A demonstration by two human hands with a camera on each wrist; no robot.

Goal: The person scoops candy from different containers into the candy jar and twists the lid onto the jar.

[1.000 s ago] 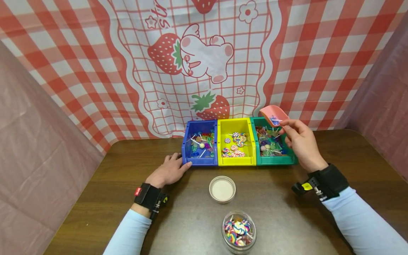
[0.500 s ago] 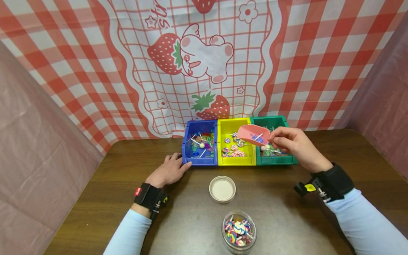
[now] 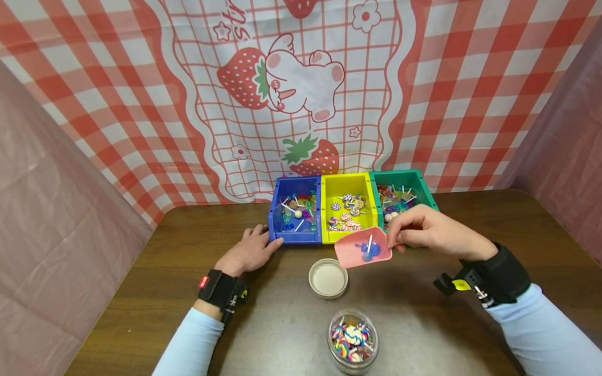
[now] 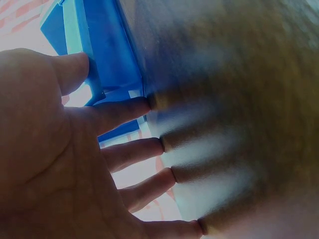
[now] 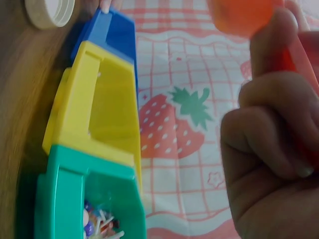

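My right hand (image 3: 435, 232) pinches the handle of a pink scoop (image 3: 347, 252), held above the table just in front of the yellow bin (image 3: 349, 238). Blue candy charms (image 3: 370, 249), one with a white stick, lie in the scoop. In the right wrist view the fingers (image 5: 271, 114) curl round the handle. My left hand (image 3: 251, 251) rests beside the blue bin (image 3: 294, 238), fingertips on the table and thumb against the bin's front corner. The left wrist view shows its fingers (image 4: 132, 154) spread and fairly straight. A clear jar (image 3: 352, 342) of swirl candy charms stands near the front.
A cream lid (image 3: 328, 279) lies on the wooden table (image 3: 188, 313) between the bins and the jar. The green bin (image 3: 425, 188) at the right holds mixed charms, partly behind my right hand. A strawberry-print cloth (image 3: 315, 94) hangs behind the bins.
My right hand has brought the scoop with blue charms from above the green bin leftward and toward me, in front of the yellow bin. The left hand stays in place.
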